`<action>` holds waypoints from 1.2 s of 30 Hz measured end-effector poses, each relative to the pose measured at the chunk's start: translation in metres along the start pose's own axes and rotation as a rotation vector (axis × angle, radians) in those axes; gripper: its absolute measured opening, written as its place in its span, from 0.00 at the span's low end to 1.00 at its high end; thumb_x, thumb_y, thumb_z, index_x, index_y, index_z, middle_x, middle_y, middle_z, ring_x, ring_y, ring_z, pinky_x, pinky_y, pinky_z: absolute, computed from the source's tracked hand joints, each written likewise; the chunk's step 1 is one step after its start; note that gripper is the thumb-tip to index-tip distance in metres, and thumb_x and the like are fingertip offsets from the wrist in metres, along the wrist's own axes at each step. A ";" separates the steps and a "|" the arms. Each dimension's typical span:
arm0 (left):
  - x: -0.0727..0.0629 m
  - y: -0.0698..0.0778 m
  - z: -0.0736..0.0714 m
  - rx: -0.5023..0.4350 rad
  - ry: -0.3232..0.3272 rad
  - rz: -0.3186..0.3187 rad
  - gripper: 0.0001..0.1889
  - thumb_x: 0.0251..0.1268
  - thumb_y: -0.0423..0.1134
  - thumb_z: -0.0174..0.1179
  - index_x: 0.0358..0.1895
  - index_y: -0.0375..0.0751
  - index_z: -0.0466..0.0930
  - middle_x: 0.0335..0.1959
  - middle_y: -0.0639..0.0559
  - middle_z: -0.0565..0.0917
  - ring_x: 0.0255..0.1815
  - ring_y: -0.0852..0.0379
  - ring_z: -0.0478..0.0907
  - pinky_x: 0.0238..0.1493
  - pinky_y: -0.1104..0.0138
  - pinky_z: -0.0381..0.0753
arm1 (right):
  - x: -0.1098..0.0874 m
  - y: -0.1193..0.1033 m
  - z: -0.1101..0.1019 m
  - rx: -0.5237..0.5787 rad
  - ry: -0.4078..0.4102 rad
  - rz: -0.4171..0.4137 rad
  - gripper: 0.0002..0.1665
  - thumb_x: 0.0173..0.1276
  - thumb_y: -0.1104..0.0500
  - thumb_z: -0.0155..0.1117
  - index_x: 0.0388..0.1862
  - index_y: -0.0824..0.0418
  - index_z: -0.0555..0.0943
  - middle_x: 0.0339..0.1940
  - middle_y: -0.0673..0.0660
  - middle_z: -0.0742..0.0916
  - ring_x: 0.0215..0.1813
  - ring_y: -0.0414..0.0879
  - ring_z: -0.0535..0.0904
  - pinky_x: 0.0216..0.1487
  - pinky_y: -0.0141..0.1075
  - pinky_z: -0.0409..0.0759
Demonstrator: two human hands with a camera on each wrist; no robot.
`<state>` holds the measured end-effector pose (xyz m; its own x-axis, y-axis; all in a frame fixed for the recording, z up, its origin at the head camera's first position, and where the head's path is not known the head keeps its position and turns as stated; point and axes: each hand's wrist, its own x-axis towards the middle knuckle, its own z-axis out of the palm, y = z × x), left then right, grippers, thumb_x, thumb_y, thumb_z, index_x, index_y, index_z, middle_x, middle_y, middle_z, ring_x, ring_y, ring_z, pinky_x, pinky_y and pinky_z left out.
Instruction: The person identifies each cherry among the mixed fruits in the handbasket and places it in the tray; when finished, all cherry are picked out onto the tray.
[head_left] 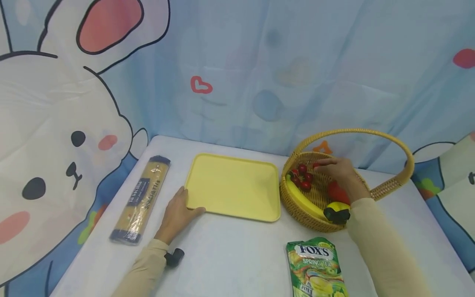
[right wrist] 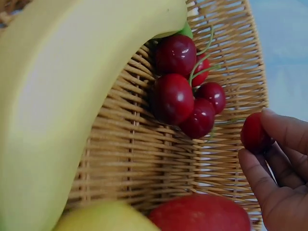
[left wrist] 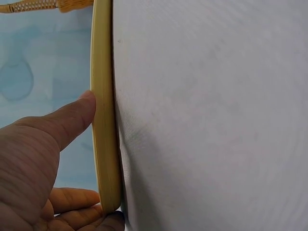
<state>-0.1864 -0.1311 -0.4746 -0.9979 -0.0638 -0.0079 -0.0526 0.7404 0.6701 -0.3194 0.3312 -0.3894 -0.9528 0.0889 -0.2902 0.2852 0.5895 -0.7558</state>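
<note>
My right hand [head_left: 340, 172] is over the wicker basket [head_left: 304, 219] and pinches a dark red cherry [right wrist: 255, 132] between thumb and fingers. More cherries [right wrist: 174, 98] with green stems lie against the basket wall. Beside them are a banana [head_left: 302, 200], a red fruit [head_left: 337, 192] and a yellow fruit [right wrist: 108, 217]. My left hand [head_left: 178, 214] holds the near left corner of a yellow tray [head_left: 233, 185]. In the left wrist view its thumb [left wrist: 77, 113] presses the tray's edge, with the other fingers bent around the corner. The tray's surface is bare.
A pack of spaghetti [head_left: 142, 200] lies left of the tray. A green Fox's Spring Tea bag [head_left: 316, 268] lies in front of the basket. The basket's tall handle [head_left: 349, 131] arches behind my right hand. A cartoon-printed curtain [head_left: 237, 74] hangs behind the white table [head_left: 230, 255].
</note>
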 end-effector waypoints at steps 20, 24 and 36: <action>-0.001 -0.001 0.000 0.013 -0.003 0.002 0.48 0.56 0.50 0.73 0.69 0.19 0.61 0.75 0.26 0.59 0.74 0.30 0.60 0.74 0.45 0.63 | -0.101 -0.035 0.029 -0.042 -0.019 -0.352 0.28 0.63 0.48 0.73 0.56 0.64 0.83 0.60 0.57 0.82 0.55 0.46 0.78 0.51 0.39 0.85; -0.001 -0.001 0.000 0.012 -0.006 -0.001 0.48 0.56 0.50 0.73 0.69 0.19 0.61 0.75 0.26 0.59 0.74 0.30 0.60 0.74 0.45 0.62 | -0.111 -0.044 0.063 0.041 -0.068 -0.444 0.21 0.61 0.58 0.75 0.51 0.66 0.85 0.54 0.60 0.84 0.46 0.38 0.82 0.43 0.31 0.87; 0.000 -0.001 0.002 0.016 -0.001 -0.005 0.48 0.55 0.50 0.73 0.69 0.19 0.61 0.75 0.26 0.59 0.73 0.30 0.61 0.74 0.45 0.63 | -0.094 -0.077 0.175 0.305 -0.064 -0.572 0.15 0.54 0.72 0.76 0.42 0.72 0.85 0.47 0.67 0.84 0.47 0.58 0.86 0.45 0.33 0.88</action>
<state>-0.1862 -0.1303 -0.4771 -0.9977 -0.0668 -0.0115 -0.0578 0.7506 0.6583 -0.2333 0.1370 -0.4063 -0.9574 -0.2254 0.1804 -0.2399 0.2741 -0.9313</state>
